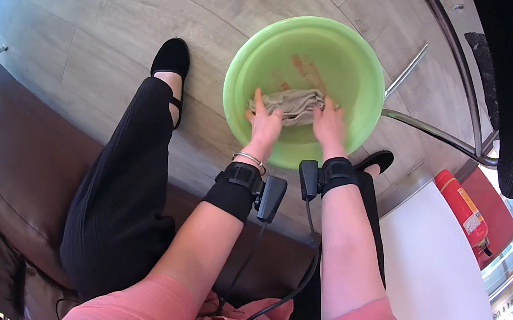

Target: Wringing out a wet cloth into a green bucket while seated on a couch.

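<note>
Left hand [264, 126], right hand [330, 128]: gripping opposite ends of cloth [296, 105] | inside basin [235, 82] | risk: right wrist unit [309, 180] could knock rim if hands dip lower

Greyish-beige cloth [296, 104], creased and bunched into a loose roll, held at both ends, lying sideways in the near half of a round, light-green basin [360, 76] with reddish marks inside, set upright on wood-look floor [127, 3].
</note>
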The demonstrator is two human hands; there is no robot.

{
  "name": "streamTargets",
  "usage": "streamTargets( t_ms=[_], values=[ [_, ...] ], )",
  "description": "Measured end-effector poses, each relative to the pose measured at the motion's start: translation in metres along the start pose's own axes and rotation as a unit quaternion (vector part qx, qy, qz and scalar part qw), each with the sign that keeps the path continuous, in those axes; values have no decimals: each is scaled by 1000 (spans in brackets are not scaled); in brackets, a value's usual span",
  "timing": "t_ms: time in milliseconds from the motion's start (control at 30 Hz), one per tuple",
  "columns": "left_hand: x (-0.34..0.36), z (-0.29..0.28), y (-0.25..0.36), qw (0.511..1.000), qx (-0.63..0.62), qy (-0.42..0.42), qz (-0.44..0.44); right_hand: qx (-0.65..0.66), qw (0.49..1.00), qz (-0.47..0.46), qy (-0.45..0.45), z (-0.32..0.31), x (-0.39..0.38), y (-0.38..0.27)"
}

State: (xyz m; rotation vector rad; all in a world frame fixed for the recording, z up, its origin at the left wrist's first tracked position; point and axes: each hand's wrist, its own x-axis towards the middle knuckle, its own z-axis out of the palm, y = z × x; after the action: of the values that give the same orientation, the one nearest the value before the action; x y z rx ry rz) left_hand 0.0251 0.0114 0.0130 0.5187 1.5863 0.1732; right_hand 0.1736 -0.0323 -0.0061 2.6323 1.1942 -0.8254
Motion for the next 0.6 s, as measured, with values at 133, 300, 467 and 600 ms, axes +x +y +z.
streamTargets(
  t_ms=[133, 300, 467, 600],
  values=[
    [2, 2, -4, 996, -72, -40, -20, 119, 983, -65, -125, -6, -9, -21],
    [-15, 5, 20, 925, -276, -223, -135, 219, 946, -169, -167, -63, -39, -28],
    [24, 3, -12, 880, -417, -212, -83, 302, 909, -185, -220, -104, -67, -71],
    [-13, 23, 25, 907, -370, -182, -84, 272, 918, -191, -217, -118, -68, -63]
  ],
)
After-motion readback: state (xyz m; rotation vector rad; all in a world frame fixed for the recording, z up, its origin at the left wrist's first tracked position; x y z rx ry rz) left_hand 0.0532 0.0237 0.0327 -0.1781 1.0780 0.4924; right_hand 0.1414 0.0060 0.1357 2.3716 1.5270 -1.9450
